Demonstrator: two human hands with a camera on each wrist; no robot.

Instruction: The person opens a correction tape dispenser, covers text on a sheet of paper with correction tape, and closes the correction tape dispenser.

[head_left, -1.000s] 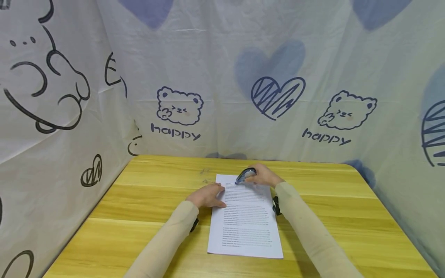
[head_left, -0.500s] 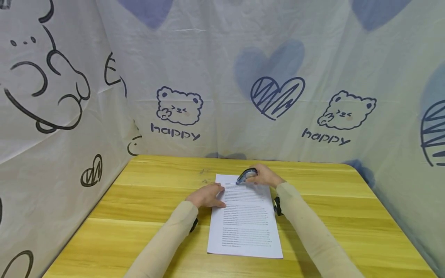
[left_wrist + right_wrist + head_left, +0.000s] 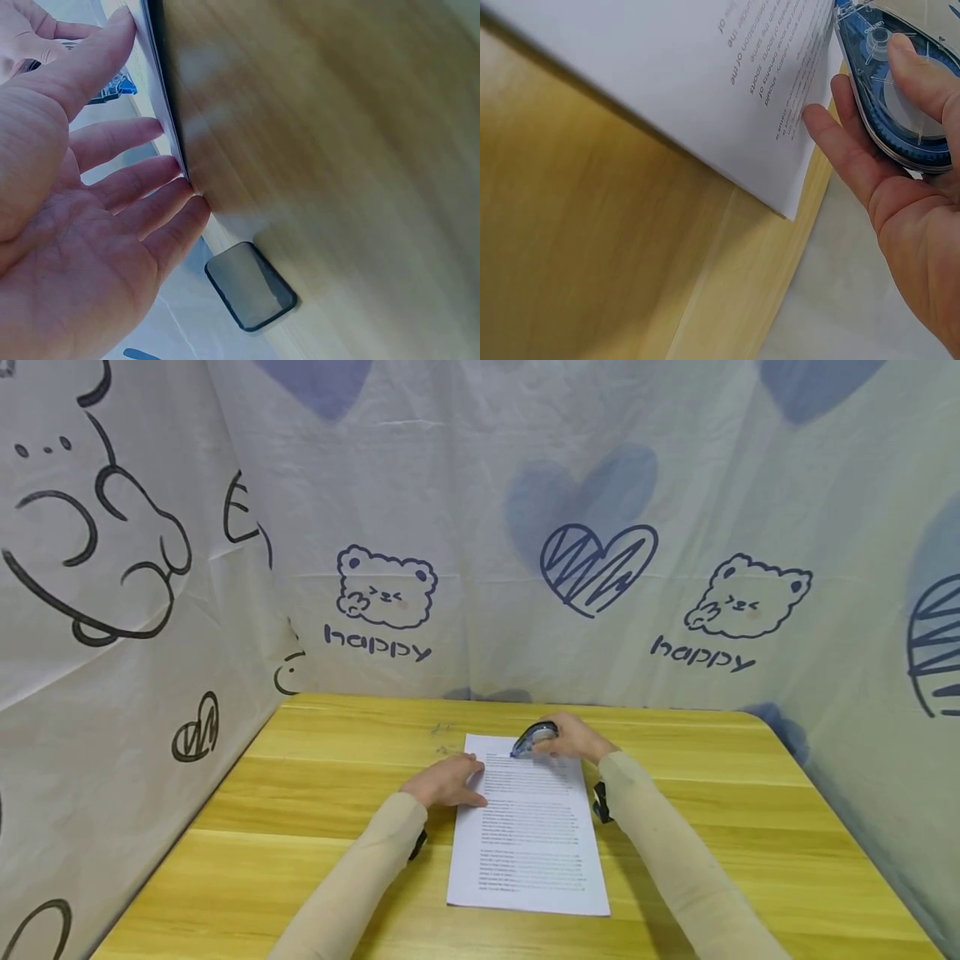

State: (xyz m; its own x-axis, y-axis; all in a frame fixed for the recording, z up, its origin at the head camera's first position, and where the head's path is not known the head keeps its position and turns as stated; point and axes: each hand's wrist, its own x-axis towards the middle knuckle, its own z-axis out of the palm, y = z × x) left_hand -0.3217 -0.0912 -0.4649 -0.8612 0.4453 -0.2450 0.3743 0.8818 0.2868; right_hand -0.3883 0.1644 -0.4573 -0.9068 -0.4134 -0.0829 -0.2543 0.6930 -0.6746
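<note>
A stack of printed paper (image 3: 532, 902) lies upright on the wooden table in the head view. My right hand (image 3: 573, 739) grips a blue, see-through correction tape (image 3: 534, 737) with its tip at the first lines of text. In the right wrist view, the thumb presses on the correction tape's (image 3: 907, 112) clear case, with fingers behind it. My left hand (image 3: 447, 782) rests at the paper's upper left edge, fingers extended. The left wrist view shows those fingertips (image 3: 169, 169) along the paper's edge, with the thumb raised apart from them.
The wooden table (image 3: 337, 760) spreads around the paper and ends at a white cloth backdrop (image 3: 480, 635) with hearts and bears. A small dark-rimmed rectangular piece (image 3: 251, 286) shows near the table's edge in the left wrist view. Each wrist bears a black device (image 3: 602, 802).
My right hand and the correction tape have shifted very slightly to the right along the top of the text. The left hand and the paper hold their place.
</note>
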